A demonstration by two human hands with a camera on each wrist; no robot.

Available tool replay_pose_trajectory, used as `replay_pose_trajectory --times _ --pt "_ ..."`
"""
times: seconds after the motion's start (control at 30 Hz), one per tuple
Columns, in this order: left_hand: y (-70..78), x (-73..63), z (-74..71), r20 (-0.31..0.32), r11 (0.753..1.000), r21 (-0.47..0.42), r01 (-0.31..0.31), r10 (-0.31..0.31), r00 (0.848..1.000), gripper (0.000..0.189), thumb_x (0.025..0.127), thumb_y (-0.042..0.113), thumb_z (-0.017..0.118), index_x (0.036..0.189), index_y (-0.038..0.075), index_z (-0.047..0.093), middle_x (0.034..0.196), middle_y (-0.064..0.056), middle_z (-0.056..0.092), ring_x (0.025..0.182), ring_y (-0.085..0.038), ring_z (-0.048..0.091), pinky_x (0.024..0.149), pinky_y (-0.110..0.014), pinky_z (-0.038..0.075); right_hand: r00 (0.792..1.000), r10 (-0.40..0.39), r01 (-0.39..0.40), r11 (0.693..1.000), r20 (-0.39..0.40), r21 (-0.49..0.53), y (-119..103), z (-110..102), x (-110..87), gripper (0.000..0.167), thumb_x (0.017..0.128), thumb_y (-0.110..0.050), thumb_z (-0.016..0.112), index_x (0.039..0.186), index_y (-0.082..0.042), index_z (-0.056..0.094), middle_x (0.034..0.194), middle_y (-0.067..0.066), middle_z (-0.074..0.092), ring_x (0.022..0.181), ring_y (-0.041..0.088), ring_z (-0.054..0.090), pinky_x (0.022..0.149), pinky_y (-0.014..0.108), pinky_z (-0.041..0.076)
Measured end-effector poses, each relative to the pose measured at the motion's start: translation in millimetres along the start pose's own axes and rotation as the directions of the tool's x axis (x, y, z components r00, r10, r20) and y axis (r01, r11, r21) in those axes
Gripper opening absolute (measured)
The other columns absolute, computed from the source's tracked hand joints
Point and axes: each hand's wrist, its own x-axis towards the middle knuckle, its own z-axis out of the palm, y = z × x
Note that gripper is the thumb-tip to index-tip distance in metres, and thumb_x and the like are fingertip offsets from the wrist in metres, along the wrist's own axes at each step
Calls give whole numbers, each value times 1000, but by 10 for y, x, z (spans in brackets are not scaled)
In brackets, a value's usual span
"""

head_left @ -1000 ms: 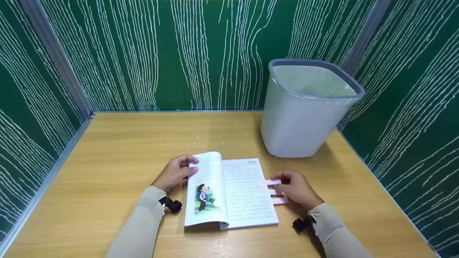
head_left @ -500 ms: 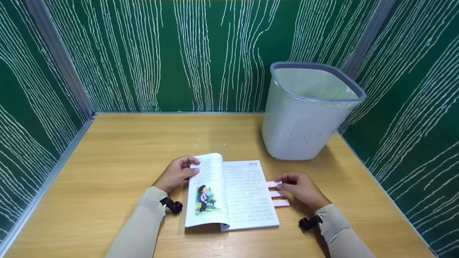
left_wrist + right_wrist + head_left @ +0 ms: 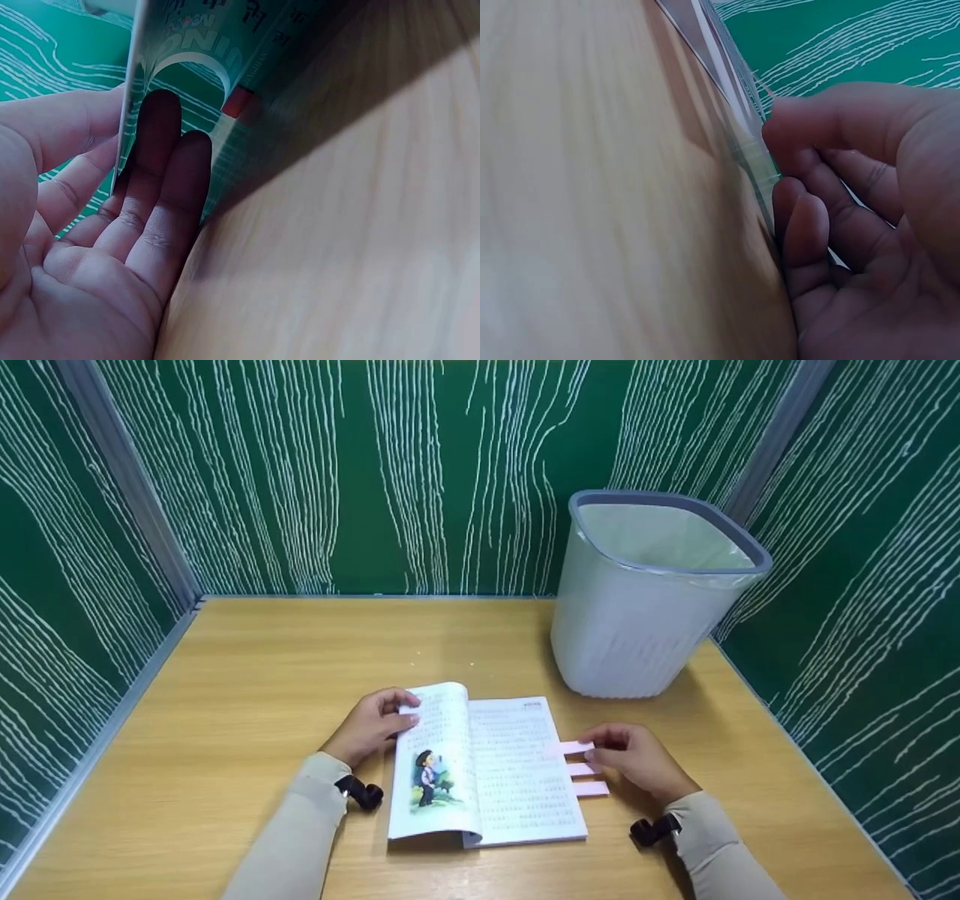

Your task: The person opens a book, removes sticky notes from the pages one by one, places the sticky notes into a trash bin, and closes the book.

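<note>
An open book (image 3: pixel 525 795) lies on the table, its left pages bowed up and a cartoon figure printed on the left page. My left hand (image 3: pixel 369 727) holds that left side by its edge, thumb on the page; in the left wrist view the other fingers reach behind the printed cover (image 3: pixel 199 34). Three pink paper strips (image 3: pixel 592 788) stick out from the book's right edge. With thumb and forefinger, my right hand (image 3: pixel 637 759) pinches the outer end of the farthest strip (image 3: pixel 574 747). In the right wrist view that hand's other fingers are curled beside the table.
A white wastebasket (image 3: pixel 637 630) with a grey rim and a clear liner stands at the back right of the wooden table (image 3: pixel 300 637). Green panels (image 3: pixel 382 472) with white wavy lines close off the back and sides. Tiny white specks lie beyond the book.
My right hand has shifted slightly to the right, toward the outer end of the farthest strip. The left hand keeps its hold on the book, and the head view has moved a little.
</note>
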Motion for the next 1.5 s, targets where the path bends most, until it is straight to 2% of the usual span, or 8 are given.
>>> replay_pose_trajectory --times 0.1,0.27,0.5,0.83,1.07,1.27,1.5 --pt "4 -9 -1 0 1000 1 -7 7 1000 30 93 9 76 120 2 65 104 -9 64 92 -20 65 77 -31 60 1000 14 -14 1000 3 16 -10 -16 9 24 92 -18 78 114 -9 75 111 9 75 99 22 64 85 27 51" --pt "9 -13 -1 -6 1000 4 -11 11 1000 29 94 8 75 120 2 65 104 -9 64 92 -20 65 77 -30 60 1000 24 -24 999 -4 48 -15 -16 14 26 95 -26 75 114 -7 75 110 10 75 95 20 64 79 27 53" --pt "4 -21 12 -8 1000 12 3 -3 1000 29 94 9 76 120 3 65 106 -9 65 93 -20 65 79 -31 60 999 21 -17 993 -29 118 29 6 3 32 99 -25 71 118 1 72 105 12 75 92 19 70 78 29 58" --pt "7 -29 7 0 1000 22 -3 3 1000 30 94 11 75 121 3 64 105 -9 65 92 -19 64 78 -30 59 996 -65 74 984 -59 163 56 26 -5 36 99 -18 71 119 12 69 103 18 78 87 17 75 74 28 60" --pt "-3 -18 3 3 1000 18 0 -1 1000 31 94 11 76 121 3 64 108 -10 66 95 -20 65 80 -31 59 997 -49 58 984 -60 169 47 28 -7 36 99 -20 72 119 9 70 105 19 77 88 18 75 76 29 60" --pt "-2 -24 6 -4 1000 23 -2 3 1000 30 94 10 75 121 3 64 107 -9 65 94 -20 65 80 -31 59 997 -20 32 988 -79 148 31 37 -10 31 99 -20 71 117 5 72 105 15 78 89 17 75 76 28 60" --pt "-6 -23 8 0 1000 16 -8 8 1000 30 94 10 75 121 2 64 108 -9 66 95 -20 65 80 -31 60 997 -20 31 989 -75 146 35 30 -3 32 99 -20 71 119 6 72 107 16 78 90 16 74 77 29 60"
